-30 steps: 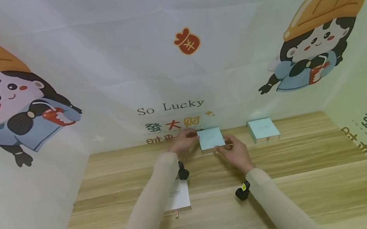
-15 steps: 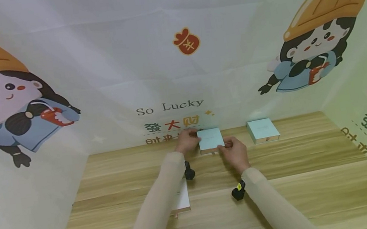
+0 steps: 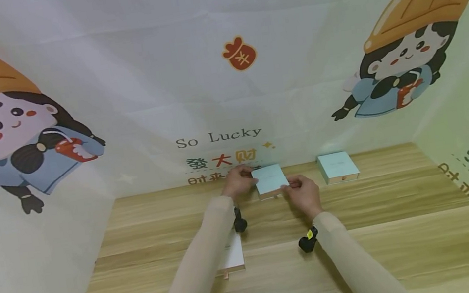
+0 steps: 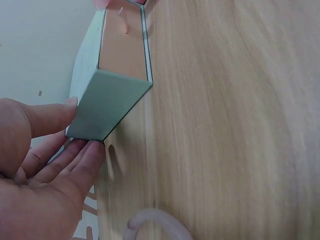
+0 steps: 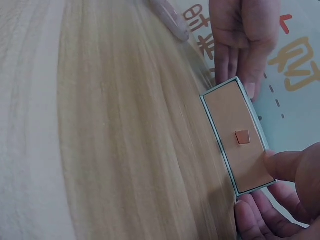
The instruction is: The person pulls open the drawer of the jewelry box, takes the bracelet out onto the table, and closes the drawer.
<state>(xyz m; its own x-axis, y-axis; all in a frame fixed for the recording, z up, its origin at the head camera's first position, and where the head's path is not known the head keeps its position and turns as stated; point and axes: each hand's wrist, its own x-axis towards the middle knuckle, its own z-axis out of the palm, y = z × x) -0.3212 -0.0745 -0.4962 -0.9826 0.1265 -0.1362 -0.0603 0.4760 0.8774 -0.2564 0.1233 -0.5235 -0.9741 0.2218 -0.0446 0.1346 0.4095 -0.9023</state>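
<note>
Between both hands at the back of the table is a pale mint drawer box point(image 3: 270, 179) with a peach-coloured front point(image 4: 124, 45) and a small ribbon pull tab point(image 5: 242, 137). My left hand point(image 3: 238, 183) grips its left end, thumb at the top edge and fingertips at the back lower corner. My right hand point(image 3: 304, 195) holds the right front corner, its thumb over the drawer front's edge and fingers curled around the lower corner. The box sits slightly turned, close over the wood, its drawer pushed in.
To the right stands a second mint box point(image 3: 338, 167) against the printed back wall point(image 3: 292, 108). A white box point(image 3: 232, 257) with a pull tab lies nearer on the wooden table point(image 3: 388, 245), partly hidden by the left sleeve. Printed cloth walls border the left and right sides.
The left hand has come in closer to the box's left side. The box has turned slightly, its right front corner swinging a little, with both hands on it.
</note>
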